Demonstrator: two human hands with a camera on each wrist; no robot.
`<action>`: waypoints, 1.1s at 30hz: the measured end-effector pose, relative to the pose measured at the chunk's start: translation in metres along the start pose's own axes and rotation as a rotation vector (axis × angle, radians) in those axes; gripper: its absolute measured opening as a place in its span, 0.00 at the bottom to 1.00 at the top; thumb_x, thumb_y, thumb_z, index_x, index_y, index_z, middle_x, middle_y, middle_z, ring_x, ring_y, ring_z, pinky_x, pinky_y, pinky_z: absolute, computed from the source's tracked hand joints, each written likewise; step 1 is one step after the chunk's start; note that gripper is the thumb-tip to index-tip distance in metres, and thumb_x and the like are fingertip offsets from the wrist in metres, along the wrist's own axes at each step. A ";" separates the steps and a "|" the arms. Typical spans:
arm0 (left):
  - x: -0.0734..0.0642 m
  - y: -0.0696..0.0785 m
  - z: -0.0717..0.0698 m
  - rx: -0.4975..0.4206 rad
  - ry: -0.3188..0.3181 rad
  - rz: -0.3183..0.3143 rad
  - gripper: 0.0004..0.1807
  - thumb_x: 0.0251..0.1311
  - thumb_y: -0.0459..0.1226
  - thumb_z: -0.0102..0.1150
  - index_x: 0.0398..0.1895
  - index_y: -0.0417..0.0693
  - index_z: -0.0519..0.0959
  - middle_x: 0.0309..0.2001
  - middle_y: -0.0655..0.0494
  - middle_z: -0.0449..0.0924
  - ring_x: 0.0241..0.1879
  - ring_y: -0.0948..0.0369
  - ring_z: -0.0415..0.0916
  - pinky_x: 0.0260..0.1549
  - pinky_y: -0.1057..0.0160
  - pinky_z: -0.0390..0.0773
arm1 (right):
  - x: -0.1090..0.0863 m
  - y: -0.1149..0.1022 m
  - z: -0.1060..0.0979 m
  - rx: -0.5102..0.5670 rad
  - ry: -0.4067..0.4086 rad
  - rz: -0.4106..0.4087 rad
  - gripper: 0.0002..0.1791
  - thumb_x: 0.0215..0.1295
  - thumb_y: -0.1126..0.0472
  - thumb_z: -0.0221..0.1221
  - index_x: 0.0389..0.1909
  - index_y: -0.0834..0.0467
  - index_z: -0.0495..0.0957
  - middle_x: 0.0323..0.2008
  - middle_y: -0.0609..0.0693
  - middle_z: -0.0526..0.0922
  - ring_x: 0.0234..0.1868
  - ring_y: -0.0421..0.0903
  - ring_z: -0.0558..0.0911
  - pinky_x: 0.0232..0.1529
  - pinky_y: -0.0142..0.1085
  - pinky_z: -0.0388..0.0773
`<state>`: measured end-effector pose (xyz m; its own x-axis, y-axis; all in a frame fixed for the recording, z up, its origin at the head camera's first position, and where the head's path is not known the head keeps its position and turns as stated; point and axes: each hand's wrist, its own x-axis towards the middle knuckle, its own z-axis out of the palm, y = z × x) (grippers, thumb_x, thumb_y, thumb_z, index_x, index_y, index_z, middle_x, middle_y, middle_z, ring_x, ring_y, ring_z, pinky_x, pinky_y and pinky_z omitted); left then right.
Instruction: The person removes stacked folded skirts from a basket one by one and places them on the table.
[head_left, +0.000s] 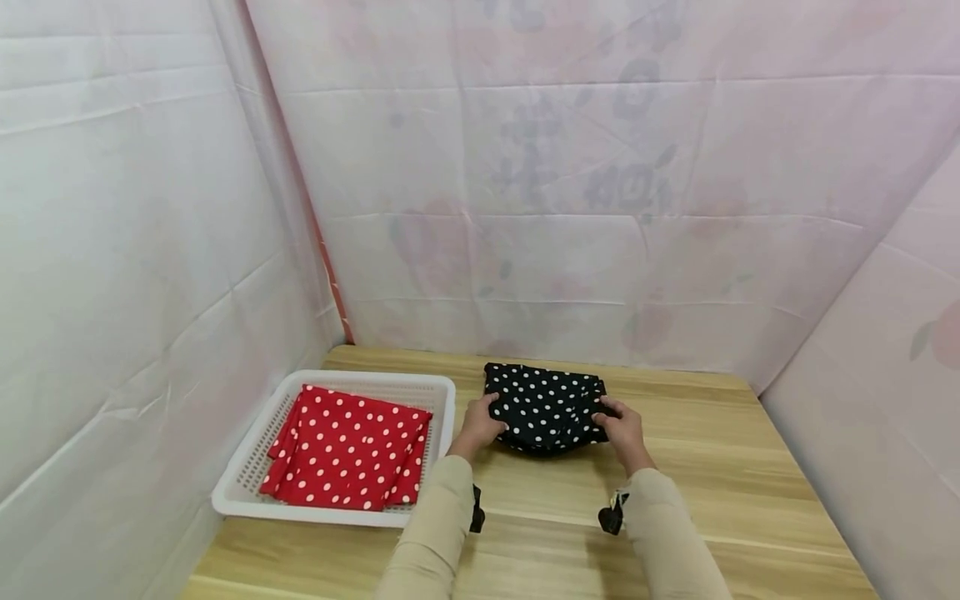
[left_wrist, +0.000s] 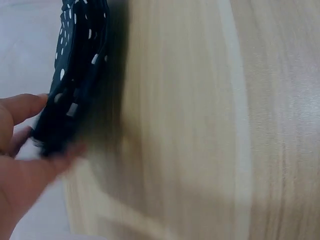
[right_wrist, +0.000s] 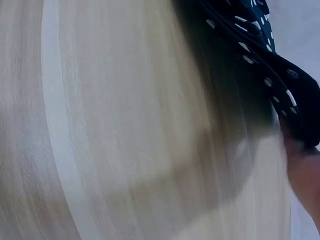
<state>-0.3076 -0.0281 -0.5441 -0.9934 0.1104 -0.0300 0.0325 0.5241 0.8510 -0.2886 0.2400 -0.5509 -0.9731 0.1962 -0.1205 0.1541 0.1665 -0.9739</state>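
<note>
Both hands hold a folded black cloth with white polka dots (head_left: pixel 546 407) over the wooden table. At its left edge the left hand (head_left: pixel 482 423) pinches it, thumb below and fingers on top; the left wrist view shows the layered folds of the cloth (left_wrist: pixel 75 75) between thumb and fingers. On the opposite edge, the right hand (head_left: pixel 622 427) grips the cloth in the same way. In the right wrist view the cloth (right_wrist: pixel 270 70) sags between the hands, and only part of the right hand (right_wrist: pixel 305 172) shows.
To the left stands a white perforated plastic basket (head_left: pixel 447 417) holding a folded red cloth with white dots (head_left: pixel 348 450). Pale printed sheets (head_left: pixel 540 208) hang behind and on both sides of the wooden table (head_left: pixel 735 500).
</note>
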 end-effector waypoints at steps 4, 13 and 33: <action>-0.003 0.005 -0.003 0.013 0.008 0.022 0.31 0.50 0.29 0.65 0.60 0.35 0.69 0.59 0.31 0.62 0.58 0.41 0.61 0.51 0.51 0.70 | -0.001 -0.001 -0.007 -0.004 -0.015 0.039 0.30 0.62 0.69 0.53 0.66 0.68 0.58 0.65 0.68 0.56 0.64 0.63 0.59 0.59 0.53 0.61; -0.030 0.013 -0.004 -0.164 -0.035 -0.003 0.29 0.55 0.31 0.62 0.62 0.38 0.68 0.63 0.37 0.62 0.60 0.39 0.59 0.50 0.47 0.70 | -0.024 0.002 -0.015 0.039 -0.038 0.043 0.30 0.65 0.67 0.52 0.67 0.66 0.56 0.65 0.69 0.56 0.64 0.62 0.58 0.62 0.53 0.55; -0.077 0.024 -0.038 -0.274 -0.079 0.136 0.28 0.57 0.38 0.63 0.62 0.47 0.70 0.61 0.44 0.66 0.58 0.42 0.63 0.48 0.49 0.72 | -0.077 -0.024 -0.008 0.001 -0.049 0.035 0.30 0.65 0.63 0.54 0.65 0.67 0.59 0.60 0.71 0.63 0.59 0.61 0.65 0.56 0.55 0.64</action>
<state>-0.2350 -0.0559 -0.5017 -0.9701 0.2346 0.0629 0.1235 0.2537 0.9594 -0.2161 0.2282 -0.5164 -0.9743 0.1545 -0.1638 0.1882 0.1590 -0.9692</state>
